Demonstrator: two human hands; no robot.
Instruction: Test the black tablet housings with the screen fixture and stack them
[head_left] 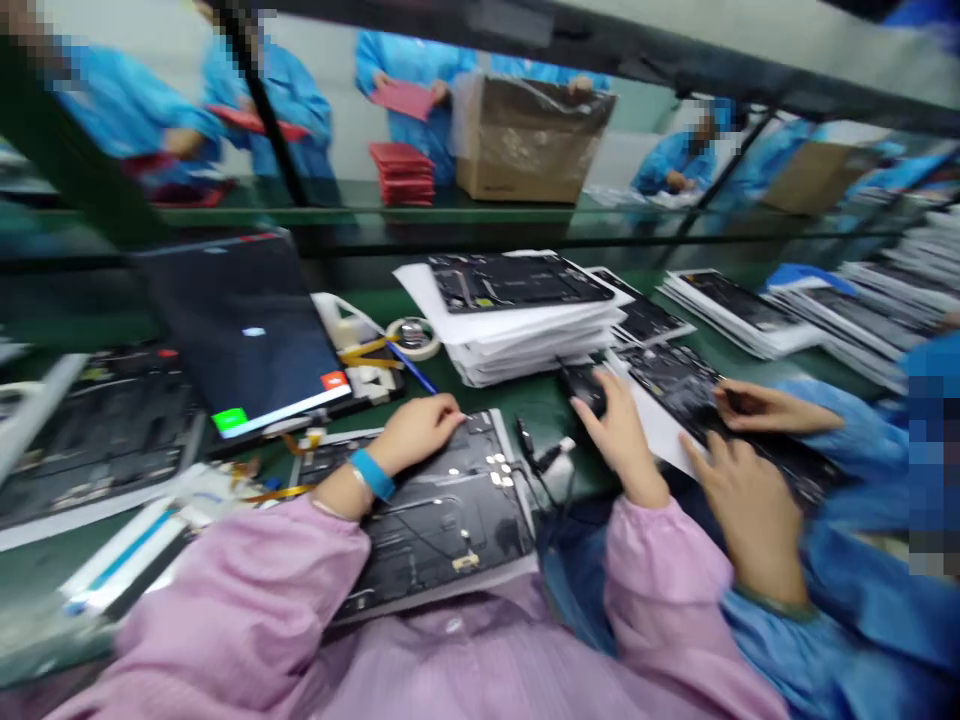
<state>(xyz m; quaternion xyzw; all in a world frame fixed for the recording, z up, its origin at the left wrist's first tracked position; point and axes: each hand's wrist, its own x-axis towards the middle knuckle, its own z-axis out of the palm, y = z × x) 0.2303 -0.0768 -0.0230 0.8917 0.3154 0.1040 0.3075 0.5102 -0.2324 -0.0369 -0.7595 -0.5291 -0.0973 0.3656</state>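
Both hands down on the green bench, each on its own item.

My left hand (420, 430) rests curled, fingertips on the open tablet back panel (435, 510) before me; my right hand (619, 430) cups a small black device (583, 385). I judge the panel thin, light, stiff, fragile: grip its edges, not the exposed boards. A co-worker's hands (750, 460) work alongside.

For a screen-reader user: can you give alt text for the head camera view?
A person in pink sleeves rests the left hand on an opened tablet back on a green bench, while the right hand touches a small black device. A co-worker's hands in blue sleeves work beside them.
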